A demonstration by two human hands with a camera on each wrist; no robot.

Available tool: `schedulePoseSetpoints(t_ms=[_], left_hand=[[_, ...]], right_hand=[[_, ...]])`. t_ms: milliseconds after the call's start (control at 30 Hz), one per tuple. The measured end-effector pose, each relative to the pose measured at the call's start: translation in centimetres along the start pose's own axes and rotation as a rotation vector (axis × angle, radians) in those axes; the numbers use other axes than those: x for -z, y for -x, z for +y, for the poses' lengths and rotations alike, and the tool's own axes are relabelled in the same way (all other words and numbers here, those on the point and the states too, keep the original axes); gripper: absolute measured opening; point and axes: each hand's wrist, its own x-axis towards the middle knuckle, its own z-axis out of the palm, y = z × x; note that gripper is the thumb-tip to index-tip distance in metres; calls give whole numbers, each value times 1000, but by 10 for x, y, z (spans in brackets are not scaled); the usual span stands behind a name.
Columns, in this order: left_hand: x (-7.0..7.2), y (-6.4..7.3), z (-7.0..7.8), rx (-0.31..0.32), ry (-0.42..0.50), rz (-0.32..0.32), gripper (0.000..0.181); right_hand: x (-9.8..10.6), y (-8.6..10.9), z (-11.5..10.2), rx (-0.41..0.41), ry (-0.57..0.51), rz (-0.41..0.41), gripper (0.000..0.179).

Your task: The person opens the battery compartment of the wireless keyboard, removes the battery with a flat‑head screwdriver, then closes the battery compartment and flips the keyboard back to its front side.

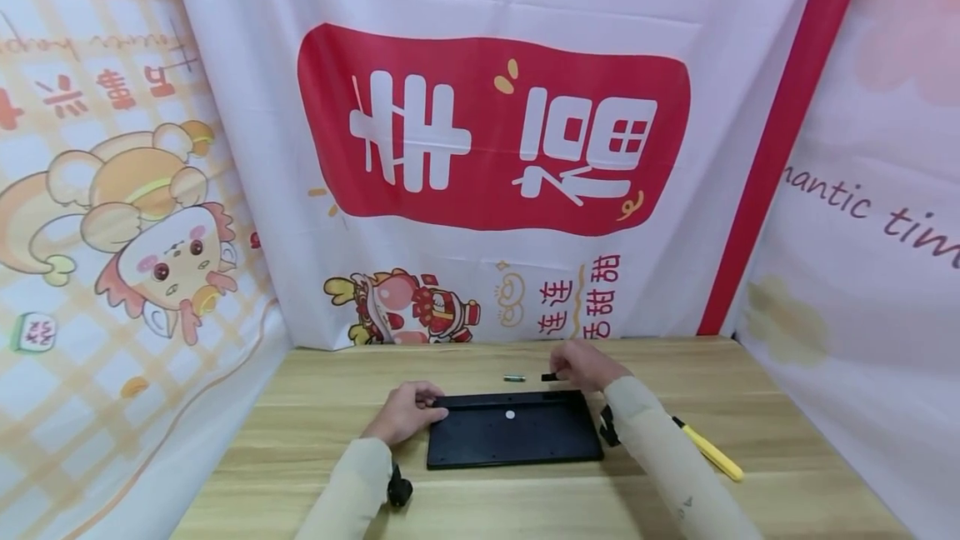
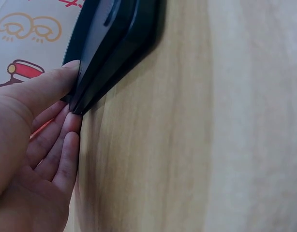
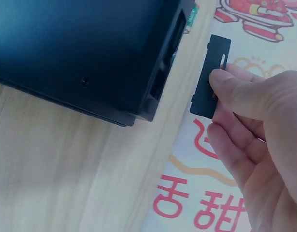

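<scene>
A black keyboard [image 1: 515, 440] lies underside up on the wooden table, a small white round spot on it. At its far left corner my left hand [image 1: 405, 413] pinches the edge, thumb on top and fingertips low at the side, as the left wrist view shows. My right hand [image 1: 588, 365] is just beyond the far right corner. It holds a thin black battery cover [image 3: 205, 84] between thumb and fingers, apart from the keyboard. The open battery slot [image 3: 167, 60] shows along the raised far edge. A small battery [image 1: 514, 378] lies behind the keyboard.
A yellow tool [image 1: 716, 452] with a dark tip lies on the table [image 1: 780, 473] to the right, beside my right forearm. A printed cloth [image 1: 480, 290] hangs at the table's back edge, and more cloth hangs on both sides.
</scene>
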Motion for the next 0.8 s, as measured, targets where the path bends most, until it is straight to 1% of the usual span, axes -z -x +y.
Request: schedulePoseSetpoints(t_ms=[167, 267, 333, 400, 500, 600, 800], left_hand=[[0, 1, 2, 17, -1, 8, 27], [0, 1, 2, 20, -3, 10, 27], [-1, 1, 2, 20, -6, 12, 27], [0, 1, 1, 19, -6, 12, 27], [0, 1, 1, 16, -3, 9, 27], [0, 1, 0, 9, 3, 3, 27], [0, 1, 0, -4, 5, 4, 26]], right_hand=[[7, 7, -7, 41, -27, -16, 12], [7, 11, -8, 83, -31, -12, 13], [4, 13, -8, 97, -37, -9, 13], [2, 14, -8, 83, -44, -12, 12], [-4, 17, -7, 34, -54, -21, 13], [-9, 18, -5, 13, -68, -27, 13], [-14, 18, 0, 72, -76, -12, 10]])
